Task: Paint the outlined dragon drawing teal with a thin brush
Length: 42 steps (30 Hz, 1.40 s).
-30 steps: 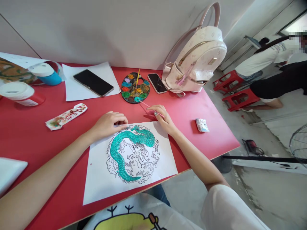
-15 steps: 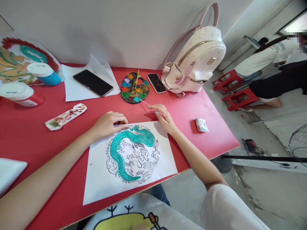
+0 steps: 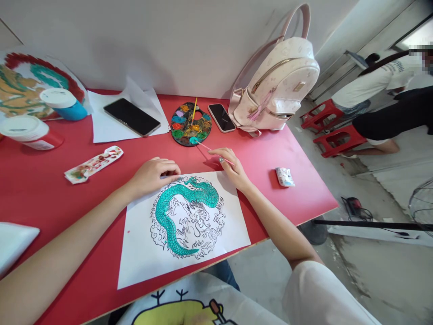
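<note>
My right hand (image 3: 230, 167) is closed around a thin pink paintbrush (image 3: 204, 146), whose tip touches the turquoise paint (image 3: 193, 141) on the round dark palette (image 3: 182, 140). A second brush with a yellow handle (image 3: 194, 109) lies across that palette among several paint colours. Under my forearms is a white sheet (image 3: 137, 257) bearing a line-drawn dragon (image 3: 171, 221); its long body is filled in turquoise, while the head and clouds are bare outline. At the sheet's top left edge rests my left hand (image 3: 156, 174), holding nothing, its fingers loosely bent with a gap above the thumb.
Two phones (image 3: 131, 116) (image 3: 221, 117), a pale backpack (image 3: 277, 85), two paint jars (image 3: 64, 104) (image 3: 30, 132) and a paint-stained strip (image 3: 94, 164) are on the red table (image 3: 264, 153). A small packet (image 3: 284, 176) lies right. Two people sit on red stools (image 3: 338, 140).
Both hands and the brush hold nearly the same place, with the tip still at the turquoise paint. The view shifts very slightly.
</note>
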{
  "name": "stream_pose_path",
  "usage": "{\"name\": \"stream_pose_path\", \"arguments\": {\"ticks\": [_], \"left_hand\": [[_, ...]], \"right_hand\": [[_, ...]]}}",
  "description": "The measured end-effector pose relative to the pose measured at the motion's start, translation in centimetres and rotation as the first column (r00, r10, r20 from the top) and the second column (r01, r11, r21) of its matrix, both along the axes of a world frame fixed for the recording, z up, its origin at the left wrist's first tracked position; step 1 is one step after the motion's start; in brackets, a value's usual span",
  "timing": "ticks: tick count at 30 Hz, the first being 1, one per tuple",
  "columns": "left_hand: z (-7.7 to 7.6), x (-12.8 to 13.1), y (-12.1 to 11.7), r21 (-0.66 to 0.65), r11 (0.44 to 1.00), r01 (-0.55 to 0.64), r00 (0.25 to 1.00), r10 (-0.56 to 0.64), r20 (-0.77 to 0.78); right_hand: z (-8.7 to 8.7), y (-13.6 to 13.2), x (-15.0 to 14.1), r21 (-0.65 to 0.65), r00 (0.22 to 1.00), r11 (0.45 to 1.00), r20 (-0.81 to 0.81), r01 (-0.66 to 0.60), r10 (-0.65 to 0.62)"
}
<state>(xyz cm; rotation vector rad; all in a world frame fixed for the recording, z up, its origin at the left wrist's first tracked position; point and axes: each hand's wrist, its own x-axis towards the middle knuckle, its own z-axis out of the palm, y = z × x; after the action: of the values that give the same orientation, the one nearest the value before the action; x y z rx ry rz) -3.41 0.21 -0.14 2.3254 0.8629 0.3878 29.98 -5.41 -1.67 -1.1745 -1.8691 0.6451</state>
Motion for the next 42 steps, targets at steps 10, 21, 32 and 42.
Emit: {"name": "stream_pose_path", "arguments": {"ticks": [10, 21, 32, 42], "left_hand": [[0.00, 0.08, -0.05, 0.006, 1.000, 0.003, 1.000, -0.003, 0.008], [0.23, 0.13, -0.08, 0.027, 1.000, -0.002, 1.000, 0.001, 0.017], [0.01, 0.13, 0.04, 0.036, 0.999, -0.005, 1.000, 0.004, 0.025], [-0.14, 0.05, 0.26, 0.051, 0.999, -0.010, 1.000, 0.010, 0.002]], "right_hand": [[0.00, -0.12, 0.04, -0.005, 0.999, 1.000, 0.045, -0.002, 0.002], [-0.06, -0.14, 0.09, -0.015, 0.999, 1.000, 0.044, -0.010, 0.011], [0.19, -0.15, 0.02, -0.011, 0.999, 1.000, 0.037, -0.005, 0.005], [0.11, -0.14, 0.21, -0.001, 0.999, 1.000, 0.033, -0.004, 0.004]]}}
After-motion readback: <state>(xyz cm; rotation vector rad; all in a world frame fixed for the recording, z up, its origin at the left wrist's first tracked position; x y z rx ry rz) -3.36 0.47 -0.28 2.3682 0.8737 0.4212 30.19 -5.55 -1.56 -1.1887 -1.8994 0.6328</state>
